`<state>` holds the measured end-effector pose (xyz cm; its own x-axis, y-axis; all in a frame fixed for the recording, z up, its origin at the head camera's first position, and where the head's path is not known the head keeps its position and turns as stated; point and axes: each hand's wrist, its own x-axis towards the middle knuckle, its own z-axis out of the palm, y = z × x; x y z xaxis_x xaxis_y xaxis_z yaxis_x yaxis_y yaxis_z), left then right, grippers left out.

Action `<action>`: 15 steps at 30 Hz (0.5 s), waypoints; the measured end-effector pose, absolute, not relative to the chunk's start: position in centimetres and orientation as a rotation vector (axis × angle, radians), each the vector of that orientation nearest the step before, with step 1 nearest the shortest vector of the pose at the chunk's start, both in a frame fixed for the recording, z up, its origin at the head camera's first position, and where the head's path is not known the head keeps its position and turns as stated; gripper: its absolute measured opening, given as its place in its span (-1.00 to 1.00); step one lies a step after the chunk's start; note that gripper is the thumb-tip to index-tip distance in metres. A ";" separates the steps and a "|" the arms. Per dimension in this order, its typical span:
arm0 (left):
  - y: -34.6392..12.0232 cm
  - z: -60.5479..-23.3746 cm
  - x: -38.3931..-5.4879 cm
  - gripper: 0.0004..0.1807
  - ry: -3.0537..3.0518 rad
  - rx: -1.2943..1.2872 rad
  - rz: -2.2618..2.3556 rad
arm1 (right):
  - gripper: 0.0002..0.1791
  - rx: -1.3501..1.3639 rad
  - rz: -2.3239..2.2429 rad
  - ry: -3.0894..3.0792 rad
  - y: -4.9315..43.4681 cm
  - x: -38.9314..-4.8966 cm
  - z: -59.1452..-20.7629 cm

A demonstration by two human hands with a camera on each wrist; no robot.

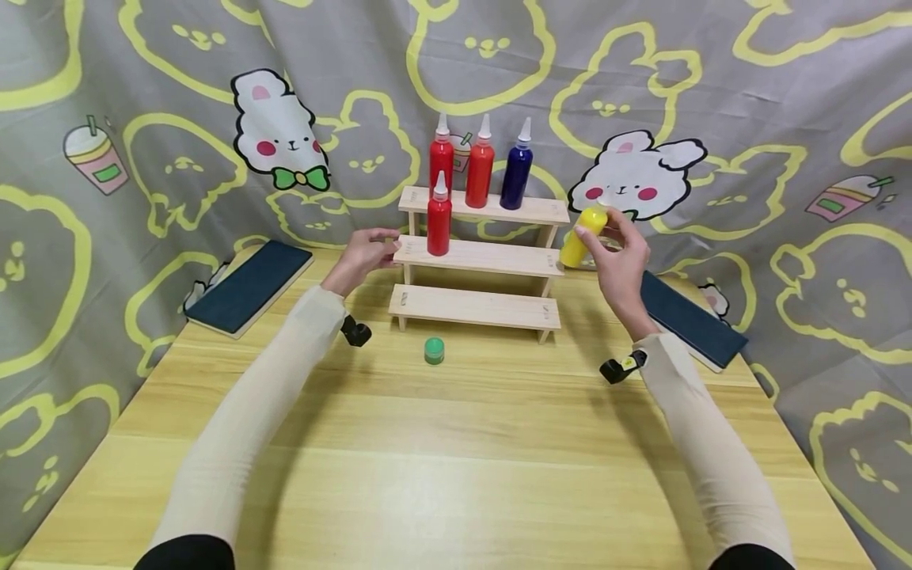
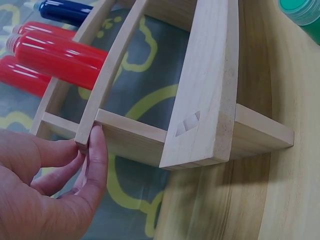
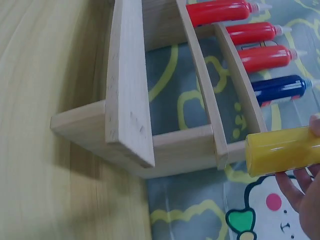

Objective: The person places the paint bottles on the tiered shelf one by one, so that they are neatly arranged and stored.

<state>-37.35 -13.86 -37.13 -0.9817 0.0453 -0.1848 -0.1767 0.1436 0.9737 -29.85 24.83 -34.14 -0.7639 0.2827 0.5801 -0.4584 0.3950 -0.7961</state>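
My left hand (image 1: 366, 257) pinches the left end of the middle shelf of a three-step wooden rack (image 1: 476, 307); the left wrist view shows thumb and fingers around that board's end. In my right hand (image 1: 621, 261) is a yellow bottle (image 1: 584, 237), tilted, at the right end of the rack and apart from the other bottles. A red bottle (image 1: 439, 222) stands on the middle shelf near its left end. On the top shelf stand two more red bottles, one of them a lighter red bottle (image 1: 480, 170), and a dark blue bottle (image 1: 516, 170).
A small green-lidded jar (image 1: 434, 351) sits on the wooden table (image 1: 442, 459) before the rack. Dark flat boards lie on both sides, a left board (image 1: 249, 286) and a right board (image 1: 691, 321). A patterned grey curtain (image 1: 356, 47) hangs behind.
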 end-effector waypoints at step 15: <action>-13.9 -37.4 -37.5 -0.58 2.244 -0.140 1.946 | -0.46 0.273 1.463 -2.092 21.1 -33.1 -36.6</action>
